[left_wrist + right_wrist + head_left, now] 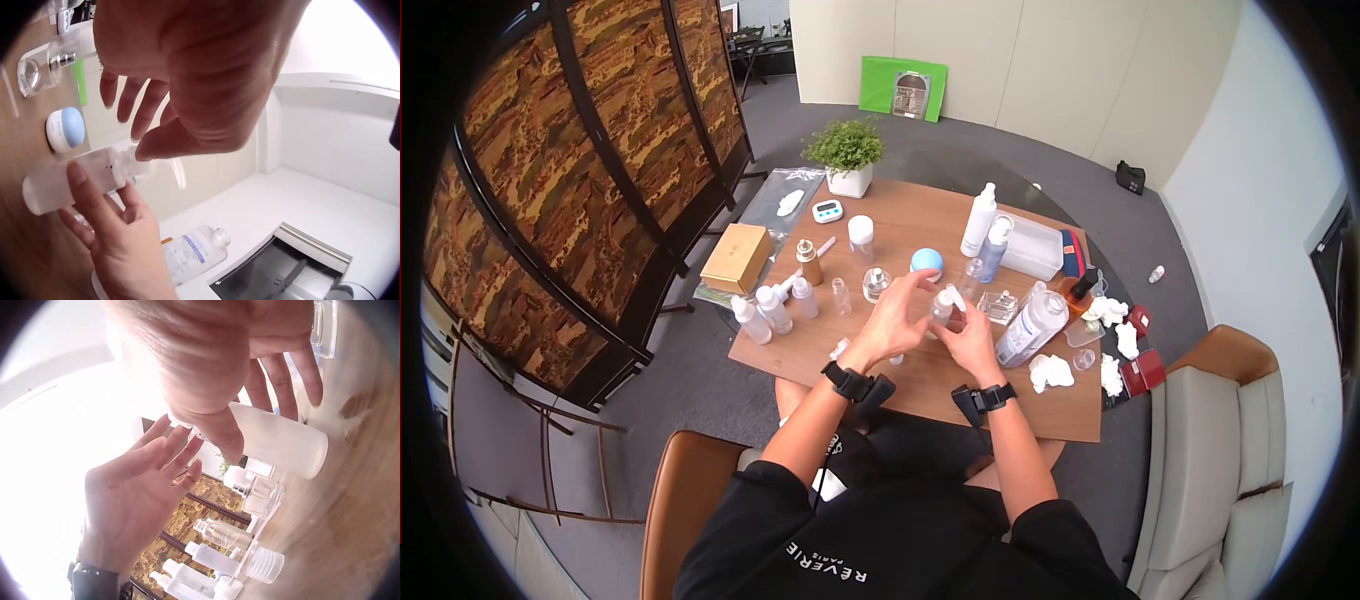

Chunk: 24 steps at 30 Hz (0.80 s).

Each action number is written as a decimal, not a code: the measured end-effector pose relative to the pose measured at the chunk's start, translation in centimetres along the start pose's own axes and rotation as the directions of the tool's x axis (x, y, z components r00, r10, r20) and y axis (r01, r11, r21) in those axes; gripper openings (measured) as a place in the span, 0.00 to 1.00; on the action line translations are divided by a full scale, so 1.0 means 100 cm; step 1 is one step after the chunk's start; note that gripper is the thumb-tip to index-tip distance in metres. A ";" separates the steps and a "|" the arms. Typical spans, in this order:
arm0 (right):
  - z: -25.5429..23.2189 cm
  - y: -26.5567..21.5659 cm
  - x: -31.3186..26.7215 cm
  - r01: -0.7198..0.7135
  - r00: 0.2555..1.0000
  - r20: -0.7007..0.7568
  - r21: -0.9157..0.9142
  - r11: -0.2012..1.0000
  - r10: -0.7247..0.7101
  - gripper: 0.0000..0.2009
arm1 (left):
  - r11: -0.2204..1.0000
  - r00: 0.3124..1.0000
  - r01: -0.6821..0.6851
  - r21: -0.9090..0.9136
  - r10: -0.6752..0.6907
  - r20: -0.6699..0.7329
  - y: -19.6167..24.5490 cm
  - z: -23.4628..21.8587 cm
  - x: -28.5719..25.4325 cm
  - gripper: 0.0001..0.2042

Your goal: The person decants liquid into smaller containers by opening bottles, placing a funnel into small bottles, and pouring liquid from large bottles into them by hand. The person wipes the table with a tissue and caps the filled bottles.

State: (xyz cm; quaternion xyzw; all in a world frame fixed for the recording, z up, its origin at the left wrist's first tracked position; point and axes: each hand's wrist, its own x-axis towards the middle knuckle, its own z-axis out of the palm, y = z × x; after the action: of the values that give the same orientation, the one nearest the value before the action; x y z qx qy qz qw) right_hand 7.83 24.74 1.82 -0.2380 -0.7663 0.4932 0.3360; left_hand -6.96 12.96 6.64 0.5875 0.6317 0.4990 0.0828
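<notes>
My right hand [970, 345] grips a frosted bottle [56, 187] by its upper body, thumb on one side and fingers on the other. The bottle stands tilted in the left wrist view, close over the table. My left hand [890, 322] is at the bottle's top, its fingers spread and loosely bent. In the left wrist view, the left thumb tip overlaps the clear neck [125, 164]. A blue-lidded jar [926, 263] sits just beyond the hands. A clear glass perfume bottle [877, 285] stands beside the left hand's fingers.
Several small bottles [775, 312] stand at the table's left. A large clear bottle [1032, 328] is right of my hands, near crumpled tissues [1052, 373]. Farther back are a white pump bottle [979, 222], a plastic box [1028, 246] and a potted plant [848, 160]. A cardboard box [736, 258] is at left.
</notes>
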 end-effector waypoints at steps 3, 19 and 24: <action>0.002 0.007 0.001 0.037 0.999 0.009 -0.004 0.999 -0.037 0.23 | 0.996 0.997 0.064 -0.064 -0.068 -0.048 -0.003 0.016 -0.006 0.38; -0.001 -0.002 0.000 -0.019 1.000 0.015 0.029 0.999 0.019 0.25 | 0.977 0.932 0.144 -0.154 -0.187 -0.310 0.005 0.039 -0.006 0.45; -0.001 -0.004 -0.001 -0.019 1.000 0.005 -0.021 1.000 0.019 0.25 | 0.978 0.939 0.129 -0.161 -0.172 -0.297 0.006 0.044 -0.004 0.43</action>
State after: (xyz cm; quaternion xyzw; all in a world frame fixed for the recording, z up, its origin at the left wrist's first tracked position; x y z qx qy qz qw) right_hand 8.01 24.58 2.15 -0.2473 -0.7702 0.4888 0.3267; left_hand -3.37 14.89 4.77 0.4448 0.6435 0.6199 0.0617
